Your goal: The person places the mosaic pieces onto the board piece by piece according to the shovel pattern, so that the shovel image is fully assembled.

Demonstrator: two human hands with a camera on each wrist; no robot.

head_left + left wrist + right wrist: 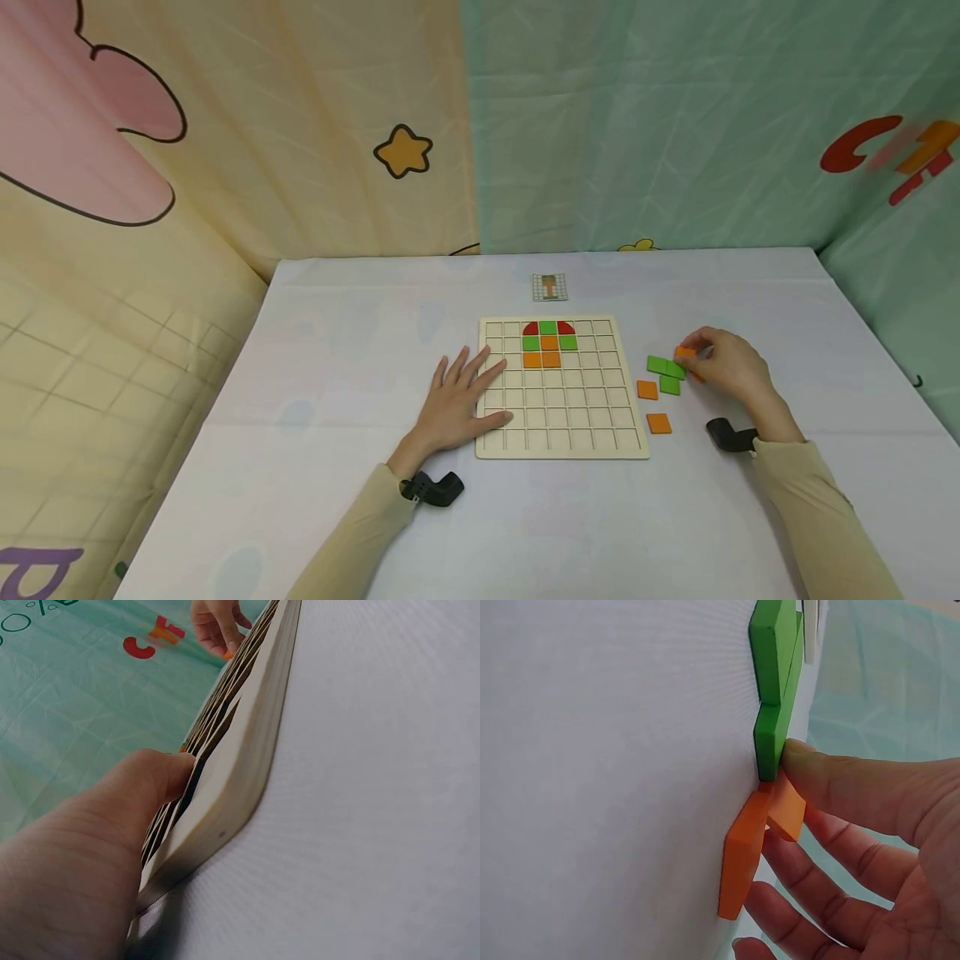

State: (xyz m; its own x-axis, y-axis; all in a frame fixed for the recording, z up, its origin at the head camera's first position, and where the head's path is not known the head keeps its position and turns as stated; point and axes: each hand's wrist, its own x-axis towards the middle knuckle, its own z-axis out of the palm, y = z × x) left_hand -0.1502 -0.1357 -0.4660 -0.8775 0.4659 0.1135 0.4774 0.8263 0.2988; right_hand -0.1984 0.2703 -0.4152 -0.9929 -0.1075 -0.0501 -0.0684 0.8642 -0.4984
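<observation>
Pinching an orange square tile (786, 804), right hand (729, 364); splayed at grid board (562, 419), left hand (450, 410); eight inset tiles (550, 342) placed, loose green tiles (670, 385) and loose orange tiles (647, 390) remaining.

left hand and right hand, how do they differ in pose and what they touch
Pose: the left hand has its fingers spread, while the right hand has its fingers curled.
Contact: the left hand rests over the left edge of the grid board; the right hand, right of the board, pinches an orange tile.
Shared: both are bare, below beige sleeves.
</observation>
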